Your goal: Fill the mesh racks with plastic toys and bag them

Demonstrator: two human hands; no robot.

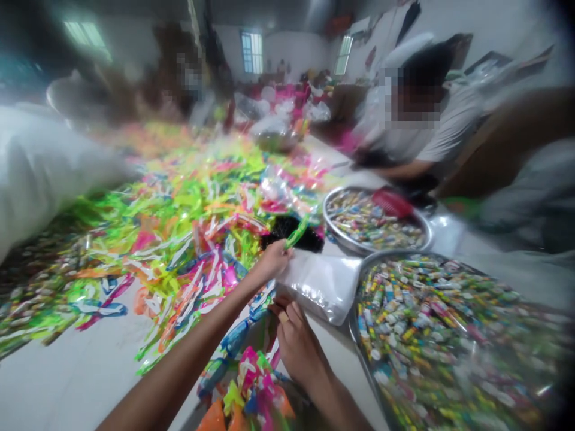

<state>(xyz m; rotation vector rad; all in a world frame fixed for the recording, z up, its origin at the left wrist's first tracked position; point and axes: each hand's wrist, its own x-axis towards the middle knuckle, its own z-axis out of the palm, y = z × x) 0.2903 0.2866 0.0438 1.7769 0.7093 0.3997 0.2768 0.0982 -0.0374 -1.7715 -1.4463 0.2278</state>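
My left hand [275,261] is closed around a bright green plastic piece [297,232], slim and translucent, which sticks up beyond the fingers. Just below it, my right hand [296,338] has its fingers curled together at the near left edge of a stack of clear plastic bags [321,281]. What those fingers pinch is hidden. A black bristly object [294,230] lies behind my left hand. Under my wrists sit colourful plastic pieces [251,383] in pink, orange, yellow and blue.
A large heap of neon plastic pieces [179,233] covers the table's left and middle. To the right are a big tray [359,311] and a round metal basin [330,224], both full of small colourful tubes. A red scoop [393,202] rests in the basin. Another person [422,120] sits beyond.
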